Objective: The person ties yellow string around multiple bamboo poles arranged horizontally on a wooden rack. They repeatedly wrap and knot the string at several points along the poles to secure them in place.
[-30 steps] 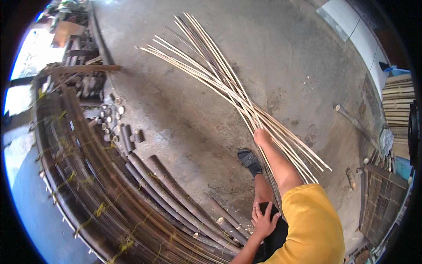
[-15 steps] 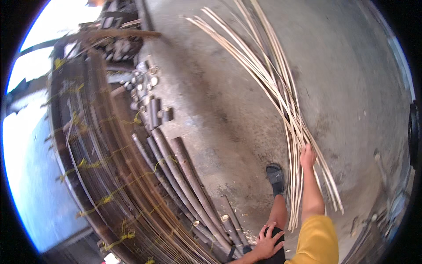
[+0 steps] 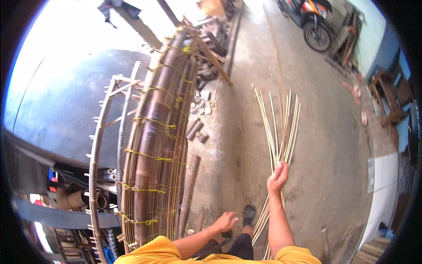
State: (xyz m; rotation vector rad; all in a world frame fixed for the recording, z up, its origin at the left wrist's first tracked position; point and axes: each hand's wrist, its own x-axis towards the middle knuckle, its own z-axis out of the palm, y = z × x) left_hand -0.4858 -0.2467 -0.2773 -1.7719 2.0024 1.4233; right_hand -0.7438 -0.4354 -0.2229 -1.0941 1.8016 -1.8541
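My right hand [image 3: 278, 177] is closed around the middle of a bundle of long, thin, pale bamboo strips [image 3: 288, 136]. Beyond the fist the strips fan out over the concrete floor, and their near ends run down between my right arm and my legs. One longer brownish strip [image 3: 276, 48] stretches far ahead of the others. My left hand [image 3: 226, 221] hovers in front of my body with its fingers apart and nothing in them, near my sandalled foot [image 3: 249, 214].
To my left, a long rack [image 3: 145, 154] carries bamboo poles and strips tied with yellow cord. Bamboo poles [image 3: 190, 189] and short cut pieces [image 3: 194, 130] lie beside it. A motorbike [image 3: 314, 26] stands at the far right, and a wooden stool-like piece [image 3: 389, 99] sits by the right wall.
My body has risen from a bent posture, and the view has swung to take in more of the room. My left hand has left my knee; the right still grips the strips.
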